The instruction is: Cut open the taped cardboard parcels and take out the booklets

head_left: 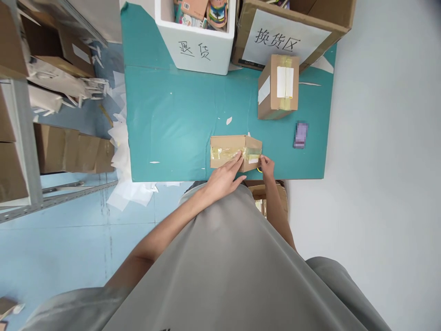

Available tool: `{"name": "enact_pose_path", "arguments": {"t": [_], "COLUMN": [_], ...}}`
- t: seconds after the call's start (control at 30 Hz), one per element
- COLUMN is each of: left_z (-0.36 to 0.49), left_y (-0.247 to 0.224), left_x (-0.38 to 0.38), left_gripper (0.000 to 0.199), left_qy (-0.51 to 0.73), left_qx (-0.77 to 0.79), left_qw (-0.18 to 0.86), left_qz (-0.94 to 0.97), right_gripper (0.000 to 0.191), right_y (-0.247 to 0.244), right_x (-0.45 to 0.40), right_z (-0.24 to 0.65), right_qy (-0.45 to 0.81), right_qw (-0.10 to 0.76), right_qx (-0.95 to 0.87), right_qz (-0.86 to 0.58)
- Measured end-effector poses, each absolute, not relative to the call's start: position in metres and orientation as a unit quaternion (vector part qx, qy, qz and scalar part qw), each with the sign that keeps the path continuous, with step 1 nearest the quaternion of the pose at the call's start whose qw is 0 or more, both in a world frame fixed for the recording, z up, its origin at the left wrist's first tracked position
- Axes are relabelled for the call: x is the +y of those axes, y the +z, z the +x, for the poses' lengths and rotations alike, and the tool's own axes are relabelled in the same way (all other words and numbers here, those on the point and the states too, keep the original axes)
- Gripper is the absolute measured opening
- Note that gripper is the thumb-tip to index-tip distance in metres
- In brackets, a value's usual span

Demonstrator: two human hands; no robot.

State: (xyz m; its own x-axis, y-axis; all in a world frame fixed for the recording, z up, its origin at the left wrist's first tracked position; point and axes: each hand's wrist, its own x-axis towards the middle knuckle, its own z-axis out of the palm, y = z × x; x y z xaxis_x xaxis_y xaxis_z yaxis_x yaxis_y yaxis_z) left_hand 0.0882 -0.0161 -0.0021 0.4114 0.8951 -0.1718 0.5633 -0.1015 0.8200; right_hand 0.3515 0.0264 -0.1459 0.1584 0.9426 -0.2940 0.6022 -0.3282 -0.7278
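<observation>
A small brown cardboard box lies near the front edge of the table, with clear yellowish tape along its top and a small white label at its right end. My left hand rests on it, fingers stretched out over the tape and thumb apart. At the box's right end, my right hand is closed in a pinch at the edge. What lies between its fingertips is too small to make out. Beside that hand, a small yellow curved piece shows, mostly hidden.
A taped, labelled carton stands farther back, with a blurred purple phone-like object to its right. A white foam bin and a large open cardboard box line the table's back. Left are shelves and cartons.
</observation>
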Motion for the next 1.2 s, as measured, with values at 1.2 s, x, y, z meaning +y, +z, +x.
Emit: {"name": "enact_pose_path", "arguments": {"t": [1.2], "left_z": [-0.139], "left_y": [-0.194], "left_x": [-0.010], "left_gripper": [0.026], "left_qy": [0.381], "left_qx": [0.818], "left_qw": [0.410], "left_qz": [0.136], "right_gripper": [0.038], "right_y": [-0.018], "right_x": [0.005], "right_z": [0.045], "right_qy": [0.295], "right_qw": [0.051], "right_qx": [-0.833], "right_qz": [-0.465]}}
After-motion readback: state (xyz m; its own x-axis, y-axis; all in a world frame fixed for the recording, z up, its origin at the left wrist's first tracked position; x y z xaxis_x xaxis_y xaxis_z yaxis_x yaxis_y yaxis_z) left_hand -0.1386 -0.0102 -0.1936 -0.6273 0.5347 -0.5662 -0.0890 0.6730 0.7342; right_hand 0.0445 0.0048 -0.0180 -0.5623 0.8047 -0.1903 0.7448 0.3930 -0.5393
